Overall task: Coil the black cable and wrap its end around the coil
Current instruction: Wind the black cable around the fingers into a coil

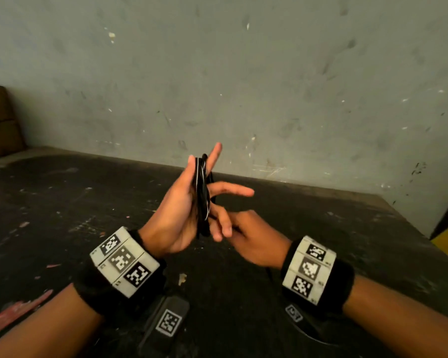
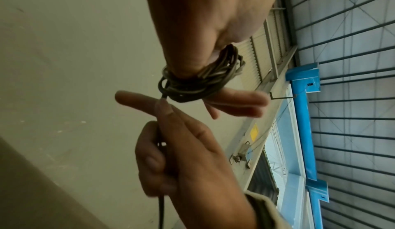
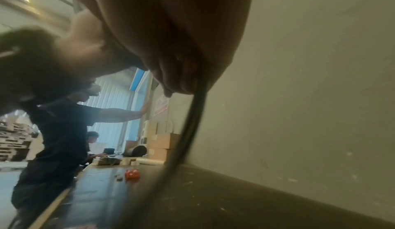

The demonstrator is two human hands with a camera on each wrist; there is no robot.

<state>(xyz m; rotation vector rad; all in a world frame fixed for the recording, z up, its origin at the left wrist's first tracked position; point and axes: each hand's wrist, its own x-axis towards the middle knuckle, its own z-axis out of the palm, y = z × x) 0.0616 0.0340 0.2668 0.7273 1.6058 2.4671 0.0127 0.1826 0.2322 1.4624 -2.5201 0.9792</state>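
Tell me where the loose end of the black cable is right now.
In the left wrist view, the loose end drops from the coil on the left hand and runs through the right hand, whose fingers curl round it.

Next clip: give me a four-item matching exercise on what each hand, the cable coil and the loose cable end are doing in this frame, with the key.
Column one:
1. left hand
2. right hand
3. cable coil
4. loose cable end

Column two:
A. runs down through a curled fist
B. fingers spread, thumb pressing the loops
C. wound in several black loops, held above the table
D. grips the single strand just below the coil

Pairs: 1-B, 2-D, 3-C, 4-A
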